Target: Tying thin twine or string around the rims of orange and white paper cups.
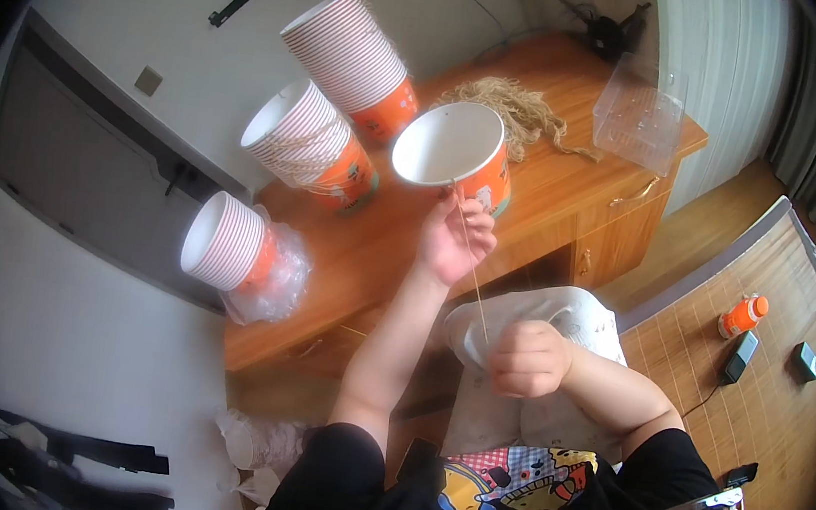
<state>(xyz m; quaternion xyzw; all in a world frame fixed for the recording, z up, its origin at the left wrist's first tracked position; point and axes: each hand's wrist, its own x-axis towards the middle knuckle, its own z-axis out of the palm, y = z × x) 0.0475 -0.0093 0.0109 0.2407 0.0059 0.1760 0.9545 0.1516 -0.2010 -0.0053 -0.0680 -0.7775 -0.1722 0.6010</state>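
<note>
An orange-and-white paper bucket point(489, 178) with a white inside stands near the middle of the desk, its mouth facing me. My left hand point(459, 233) is closed at the near rim, thumb and fingers pinching where a thin tan string point(480, 299) meets the edge. From there the string runs taut down to my right hand point(529, 360), which is closed on it over my lap. Behind the bucket lies a loose bundle of tan strings point(515, 106). To the left, strings drape over one stack of paper buckets point(314, 149).
A taller bucket stack point(355, 58) leans near the wall, and a shorter stack point(233, 245) sits in clear plastic at the desk's left end. A clear plastic box point(640, 115) rests at the right corner. On the mat at right lie an orange bottle point(743, 315) and a black device point(739, 358).
</note>
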